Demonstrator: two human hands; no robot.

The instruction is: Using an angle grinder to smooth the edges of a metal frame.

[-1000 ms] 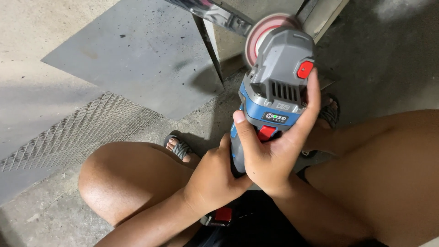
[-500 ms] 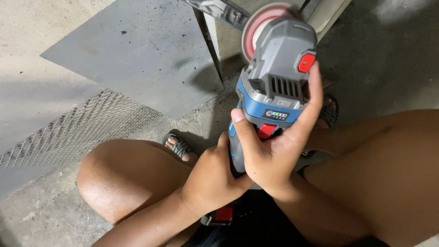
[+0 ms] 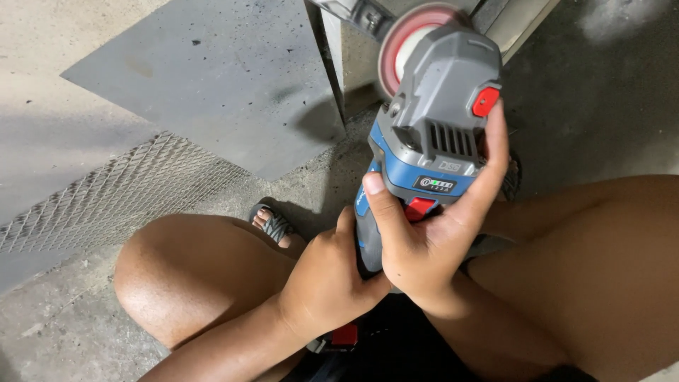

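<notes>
One cordless angle grinder is gripped by both hands: the right hand is wrapped around its blue body, the left hand closed on the lower handle, seemingly for steadiness. Its single red disc is held against a metal frame above the floor, between two bent knees.

Bare concrete floor down there, rough and grey. A flat grey metal sheet lies on it, with a strip of expanded mesh just beside.

Workshop: concrete floor, metal mesh, steel sheet
</notes>
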